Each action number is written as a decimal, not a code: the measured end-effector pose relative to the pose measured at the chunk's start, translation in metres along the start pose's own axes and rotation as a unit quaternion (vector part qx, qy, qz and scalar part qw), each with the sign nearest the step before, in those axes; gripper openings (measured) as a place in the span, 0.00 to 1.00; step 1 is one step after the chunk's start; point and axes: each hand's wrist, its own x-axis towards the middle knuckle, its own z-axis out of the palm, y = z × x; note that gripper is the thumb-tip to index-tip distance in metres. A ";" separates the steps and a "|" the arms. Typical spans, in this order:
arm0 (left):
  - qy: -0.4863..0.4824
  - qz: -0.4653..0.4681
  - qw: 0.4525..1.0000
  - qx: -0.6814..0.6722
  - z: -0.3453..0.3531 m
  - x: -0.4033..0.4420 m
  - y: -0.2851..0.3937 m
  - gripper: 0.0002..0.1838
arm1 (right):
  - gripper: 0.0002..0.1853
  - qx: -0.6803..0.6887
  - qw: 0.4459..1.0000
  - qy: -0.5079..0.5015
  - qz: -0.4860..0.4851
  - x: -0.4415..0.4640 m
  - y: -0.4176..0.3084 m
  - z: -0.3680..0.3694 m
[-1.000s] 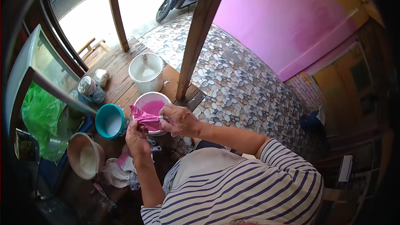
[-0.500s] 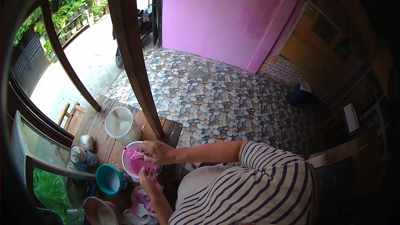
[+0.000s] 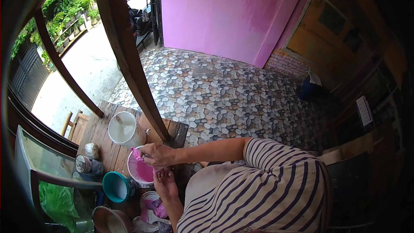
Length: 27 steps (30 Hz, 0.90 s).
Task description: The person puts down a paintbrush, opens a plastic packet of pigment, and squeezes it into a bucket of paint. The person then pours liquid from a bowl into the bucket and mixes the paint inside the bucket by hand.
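Note:
My right hand (image 3: pixel 158 154) is closed on a crumpled pink cloth-like piece (image 3: pixel 136 152), whose twisted end sticks out to the left. I cannot make out whether it is fabric or plastic. Just below, my left hand (image 3: pixel 166 183) has its palm turned up and its pink-stained fingers curled at the lower part of the same piece. Both hands are over the right rim of a white bucket (image 3: pixel 141 171) with pink paint inside.
On the wooden table (image 3: pixel 113 151) stand a white bucket (image 3: pixel 126 129), a teal bucket (image 3: pixel 116 186), cans (image 3: pixel 88 164) and a brown bucket (image 3: pixel 110 220). Another pink-stained container (image 3: pixel 152 205) is near my left forearm. A wooden post (image 3: pixel 133 69) rises behind the table. A pink wall (image 3: pixel 220 13) stands beyond.
My right hand has shifted slightly left, and the pink piece is now bunched into a narrower, twisted end. My left hand has turned palm up. The view has shifted a little.

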 end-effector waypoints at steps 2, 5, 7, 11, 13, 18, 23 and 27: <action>-0.012 0.005 1.000 -0.017 -0.003 0.001 -0.001 0.14 | 0.14 0.000 1.000 -0.006 0.000 0.000 0.002 -0.003; -0.003 0.003 1.000 -0.024 -0.001 -0.001 -0.002 0.11 | 0.13 -0.017 1.000 -0.007 -0.002 0.002 0.008 -0.004; 0.023 0.009 0.999 -0.029 -0.012 0.004 -0.006 0.09 | 0.16 -0.050 0.998 -0.018 0.016 0.002 0.010 -0.005; 0.065 0.041 0.997 -0.012 -0.016 -0.001 -0.011 0.05 | 0.15 -0.074 0.997 -0.020 0.012 0.003 0.017 -0.008; 0.083 0.049 0.995 -0.005 -0.002 -0.011 -0.009 0.05 | 0.14 -0.066 0.994 -0.048 0.071 0.005 0.004 -0.019; 0.120 0.071 0.990 -0.018 0.000 -0.016 -0.011 0.08 | 0.12 -0.072 0.993 -0.067 0.071 0.010 0.014 -0.019; 0.124 0.074 0.989 -0.027 -0.006 -0.020 -0.011 0.07 | 0.10 -0.059 0.993 -0.067 0.081 0.015 0.012 -0.018; 0.096 0.048 0.994 -0.021 0.007 -0.028 -0.009 0.05 | 0.11 -0.096 0.989 -0.077 0.077 0.018 0.006 -0.017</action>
